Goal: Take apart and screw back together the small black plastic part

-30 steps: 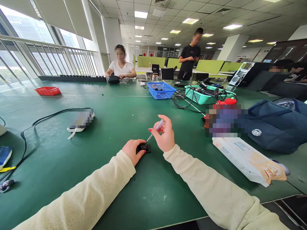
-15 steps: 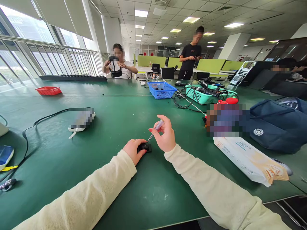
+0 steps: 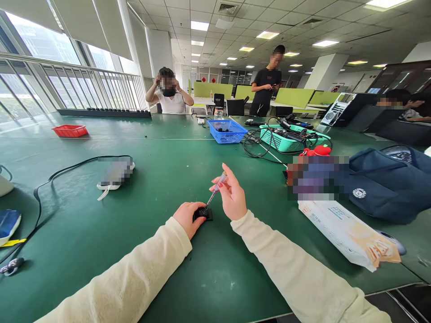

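A small black part (image 3: 208, 214) lies on the green table (image 3: 161, 179), and my left hand (image 3: 188, 218) grips it from the left with thumb and fingers. My right hand (image 3: 233, 195) holds a screwdriver (image 3: 215, 190) with a clear handle, slanted down to the left. The screwdriver's tip meets the top of the black part; the exact contact point is too small to make out.
A blue basket (image 3: 227, 136) and a teal basket of cables (image 3: 286, 142) stand further back. On the right are a white packet (image 3: 346, 231) and a navy bag (image 3: 387, 179); a phone (image 3: 116, 172) and red tray (image 3: 70, 130) lie left. Two people are beyond the table.
My right hand's fingers have shifted around the screwdriver handle. The view has tilted slightly upward. The seated person across the table has raised a dark headset onto the head.
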Demonstrator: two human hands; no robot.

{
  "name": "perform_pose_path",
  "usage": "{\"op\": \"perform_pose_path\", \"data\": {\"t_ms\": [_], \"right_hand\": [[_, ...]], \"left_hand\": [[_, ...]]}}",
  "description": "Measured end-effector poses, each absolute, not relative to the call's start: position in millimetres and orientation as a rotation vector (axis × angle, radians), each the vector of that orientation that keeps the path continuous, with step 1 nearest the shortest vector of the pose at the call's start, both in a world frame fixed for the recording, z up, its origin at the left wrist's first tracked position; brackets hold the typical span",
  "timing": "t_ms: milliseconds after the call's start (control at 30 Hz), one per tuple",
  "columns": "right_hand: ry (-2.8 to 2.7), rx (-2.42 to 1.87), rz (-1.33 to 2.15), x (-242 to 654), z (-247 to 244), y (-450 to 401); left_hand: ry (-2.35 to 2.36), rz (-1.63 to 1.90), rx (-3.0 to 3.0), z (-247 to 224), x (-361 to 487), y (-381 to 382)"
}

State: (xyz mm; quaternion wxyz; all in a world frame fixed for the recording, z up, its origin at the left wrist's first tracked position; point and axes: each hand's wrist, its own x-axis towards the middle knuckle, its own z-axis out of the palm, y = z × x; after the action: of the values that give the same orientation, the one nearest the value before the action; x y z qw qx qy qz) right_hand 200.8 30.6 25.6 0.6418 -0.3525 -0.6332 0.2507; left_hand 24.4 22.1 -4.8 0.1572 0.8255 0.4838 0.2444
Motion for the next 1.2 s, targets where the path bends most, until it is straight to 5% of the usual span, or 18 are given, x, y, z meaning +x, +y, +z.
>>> {"op": "perform_pose_path", "data": {"t_ms": [1200], "right_hand": [[-1.463, -0.787, 0.389, 193, 17, 20]], "left_hand": [[1.291, 0.796, 2.247, -12, 17, 15]]}}
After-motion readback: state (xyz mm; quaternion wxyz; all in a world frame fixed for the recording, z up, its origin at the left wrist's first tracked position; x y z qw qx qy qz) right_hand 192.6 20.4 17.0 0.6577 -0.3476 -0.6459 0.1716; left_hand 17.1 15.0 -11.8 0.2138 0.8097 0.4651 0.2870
